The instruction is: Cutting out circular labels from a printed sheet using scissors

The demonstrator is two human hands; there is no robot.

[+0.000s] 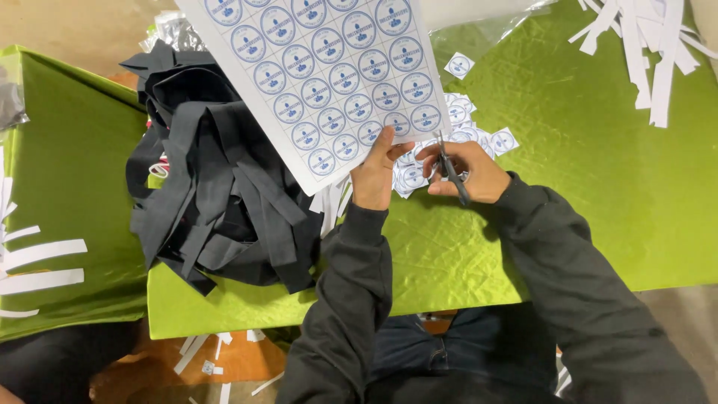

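I see a smooth paper sticker sheet (329,75), dark metal scissors (451,170), shiny green satin cloth (583,150) over the desk, and matt black fabric straps (217,202).

One sheet (329,75), one scissors (451,170) (two hands)

Sticker sheet (329,75) top beyond frame

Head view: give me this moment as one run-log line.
left hand: holds sticker sheet | right hand: holds scissors at sheet edge | cut stickers piled on green cloth | black fabric heap at left
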